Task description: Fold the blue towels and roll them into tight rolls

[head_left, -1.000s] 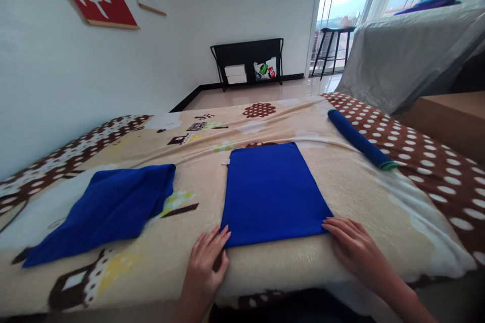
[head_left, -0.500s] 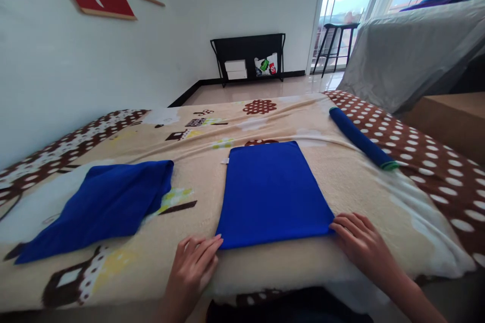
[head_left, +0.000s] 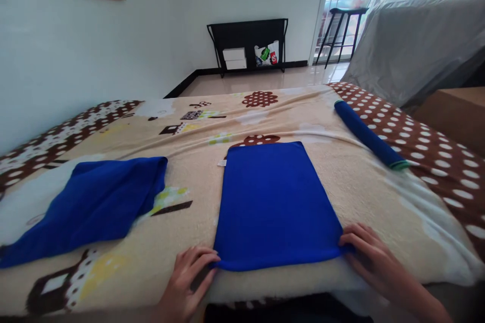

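Observation:
A folded blue towel (head_left: 275, 202) lies flat on the patterned blanket (head_left: 197, 131) in front of me. My left hand (head_left: 187, 277) has its fingers curled on the towel's near left corner. My right hand (head_left: 373, 262) grips the near right corner. The near edge between them is slightly lifted and curled. A second blue towel (head_left: 94, 202) lies loosely folded to the left. At the right lies a third blue towel (head_left: 369, 136), rolled into a tight tube.
The bed stands against a white wall on the left. Beyond it are a black low rack (head_left: 248, 45) with white boxes, a black stool (head_left: 341, 30), furniture under a grey cover (head_left: 409, 35) and a brown box (head_left: 454, 106) on the right.
Both hands have drawn back toward me with the towel's near corners; the near edge now curls up. The view has tilted down slightly.

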{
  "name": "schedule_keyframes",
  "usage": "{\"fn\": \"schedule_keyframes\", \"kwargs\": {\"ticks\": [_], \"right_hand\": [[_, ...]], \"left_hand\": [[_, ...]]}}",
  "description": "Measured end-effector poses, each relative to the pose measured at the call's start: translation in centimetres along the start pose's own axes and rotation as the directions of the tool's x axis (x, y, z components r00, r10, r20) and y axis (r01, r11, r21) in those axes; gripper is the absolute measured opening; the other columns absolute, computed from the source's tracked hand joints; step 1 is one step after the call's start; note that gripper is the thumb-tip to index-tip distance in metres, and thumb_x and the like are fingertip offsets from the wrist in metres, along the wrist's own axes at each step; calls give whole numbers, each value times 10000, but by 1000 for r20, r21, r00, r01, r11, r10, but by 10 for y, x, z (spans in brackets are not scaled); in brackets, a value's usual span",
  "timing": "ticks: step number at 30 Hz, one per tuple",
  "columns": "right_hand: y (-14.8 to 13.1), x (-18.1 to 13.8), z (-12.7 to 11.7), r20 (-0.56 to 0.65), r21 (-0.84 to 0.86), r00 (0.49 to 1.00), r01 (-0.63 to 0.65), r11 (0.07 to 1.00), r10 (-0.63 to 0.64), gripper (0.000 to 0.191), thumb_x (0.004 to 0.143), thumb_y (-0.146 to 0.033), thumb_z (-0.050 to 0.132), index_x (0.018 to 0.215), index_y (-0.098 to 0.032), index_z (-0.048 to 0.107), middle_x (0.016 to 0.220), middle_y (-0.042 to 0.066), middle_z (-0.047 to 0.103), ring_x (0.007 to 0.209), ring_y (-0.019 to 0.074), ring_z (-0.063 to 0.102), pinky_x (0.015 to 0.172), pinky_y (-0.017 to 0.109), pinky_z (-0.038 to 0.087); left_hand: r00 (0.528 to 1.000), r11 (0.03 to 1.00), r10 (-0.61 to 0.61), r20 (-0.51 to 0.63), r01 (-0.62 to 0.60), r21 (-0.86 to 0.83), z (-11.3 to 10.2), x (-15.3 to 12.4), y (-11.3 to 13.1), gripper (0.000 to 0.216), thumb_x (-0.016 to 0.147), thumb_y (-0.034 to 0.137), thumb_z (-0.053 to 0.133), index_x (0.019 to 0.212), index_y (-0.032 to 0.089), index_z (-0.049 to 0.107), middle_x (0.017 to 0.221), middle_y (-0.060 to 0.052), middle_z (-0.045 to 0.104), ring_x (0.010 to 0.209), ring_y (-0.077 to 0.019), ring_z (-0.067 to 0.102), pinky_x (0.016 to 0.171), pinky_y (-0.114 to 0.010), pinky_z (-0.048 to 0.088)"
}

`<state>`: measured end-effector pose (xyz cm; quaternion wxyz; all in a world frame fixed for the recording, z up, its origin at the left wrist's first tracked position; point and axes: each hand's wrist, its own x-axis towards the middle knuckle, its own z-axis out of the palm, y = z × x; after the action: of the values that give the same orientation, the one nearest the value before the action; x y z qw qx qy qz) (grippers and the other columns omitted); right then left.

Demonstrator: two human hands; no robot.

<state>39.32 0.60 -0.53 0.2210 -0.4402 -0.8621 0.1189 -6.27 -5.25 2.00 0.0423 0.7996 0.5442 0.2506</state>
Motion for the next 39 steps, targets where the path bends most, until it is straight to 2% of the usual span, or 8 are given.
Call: {"fn": "schedule_keyframes", "kwargs": {"ticks": [5, 13, 19, 25, 29, 32, 35, 39], "right_hand": [[5, -1, -7, -55, 44, 998, 33, 998, -31, 166, 880, -210, 575, 1028, -262, 631, 1173, 51, 614, 1137, 219, 555, 933, 363, 487], [4, 19, 17, -198, 11, 974, -108, 994, 109, 179, 926, -224, 512, 1091, -246, 578, 929, 26, 639, 894, 193, 573, 788, 346, 478], [0, 20, 26, -312, -166, 948, -117, 979, 60, 185, 893, -214, 548, 1076, -192, 569, 956, 69, 608, 923, 230, 545, 854, 417, 442], [-6, 15, 22, -358, -291, 929, -17, 957, -92, 205, 863, -112, 577, 1050, -192, 610, 1012, 91, 582, 909, 218, 547, 836, 398, 427], [-10, 15, 17, -304, -251, 951, -29, 968, -50, 202, 868, -138, 551, 1039, -209, 632, 1023, 82, 609, 938, 231, 561, 848, 407, 401], [-22, 20, 18, -348, -292, 937, -111, 950, 3, 152, 856, -312, 630, 976, -219, 641, 997, 86, 622, 934, 260, 562, 859, 438, 386], [-47, 29, 29, -409, -395, 912, -217, 893, 40, 257, 854, -437, 639, 985, -216, 639, 1027, 122, 631, 929, 286, 548, 867, 479, 364], [-95, 48, 54, -424, -327, 905, -118, 938, -35, 174, 910, -196, 520, 1031, -227, 641, 1017, 104, 662, 941, 251, 574, 871, 451, 371]], "left_hand": [[999, 999, -30, -17, 30, -14, 2, 4, -2, 219, 921, 228, 557, 1115, 312, 614, 1006, 25, 718, 933, -155, 668, 838, -278, 495], [958, 963, -217, -190, 242, 121, 28, 17, 8, 191, 871, 255, 550, 1061, 246, 566, 905, 1, 698, 800, -183, 646, 752, -314, 486], [937, 912, -178, -301, 272, 307, 44, 18, 16, 133, 815, 156, 521, 881, 225, 614, 1082, -111, 638, 993, -289, 575, 826, -433, 413], [964, 931, -111, -241, 186, 315, 36, 32, 41, 247, 830, 63, 474, 826, 243, 644, 1310, -86, 611, 1217, -318, 508, 961, -518, 300], [964, 924, -102, -244, 182, 335, 33, 39, 48, 90, 867, 263, 538, 829, 228, 612, 1335, -113, 603, 1232, -362, 509, 974, -559, 292], [958, 891, -81, -274, 193, 411, 36, 42, 54, 210, 838, 413, 630, 778, 216, 585, 1334, -134, 605, 1205, -374, 532, 980, -566, 304], [963, 894, 0, -270, 121, 431, 47, 46, 69, 63, 858, 270, 641, 863, 208, 631, 1303, -152, 625, 1198, -352, 554, 954, -528, 350], [951, 967, 175, -253, -118, 224, 72, 52, 98, 316, 883, 9, 455, 1040, 192, 659, 1149, -109, 715, 1117, -233, 639, 953, -419, 424]]}}
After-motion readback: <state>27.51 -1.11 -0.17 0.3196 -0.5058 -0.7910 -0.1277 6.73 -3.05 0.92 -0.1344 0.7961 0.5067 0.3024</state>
